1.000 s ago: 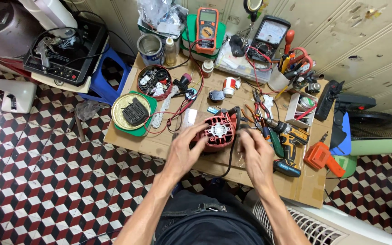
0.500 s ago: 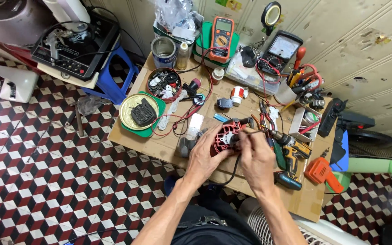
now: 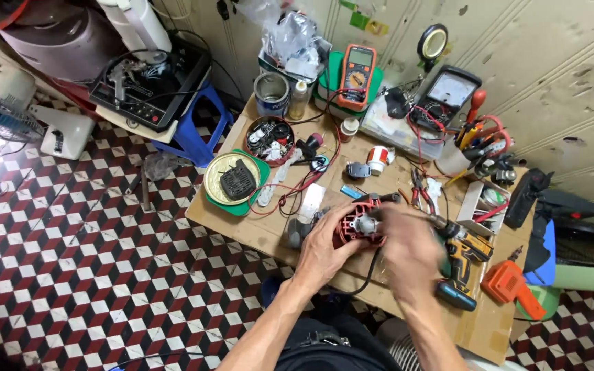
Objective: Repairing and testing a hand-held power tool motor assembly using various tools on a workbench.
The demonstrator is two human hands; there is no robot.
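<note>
My left hand (image 3: 322, 249) grips a round red motor housing (image 3: 357, 225) at the front middle of the low wooden table (image 3: 256, 237), holding it from its left side. My right hand (image 3: 408, 249) is blurred with motion just to the right of the housing, its fingers curled; I cannot make out whether anything thin is pinched in them. A black cable (image 3: 364, 273) droops from under the housing toward my lap. A yellow and black cordless drill (image 3: 463, 264) lies right beside my right hand.
An orange multimeter (image 3: 357, 74) and a grey meter (image 3: 445, 92) stand at the back. A gold plate on a green lid (image 3: 231, 180) and a bowl of small parts (image 3: 269, 141) sit left. An orange tool (image 3: 510, 287) lies right. A blue stool (image 3: 194, 130) stands beside the table.
My right hand has swung across the right side of the red housing and now blurs. My left hand keeps hold of the housing. My head has shifted, sliding the table rightward in view.
</note>
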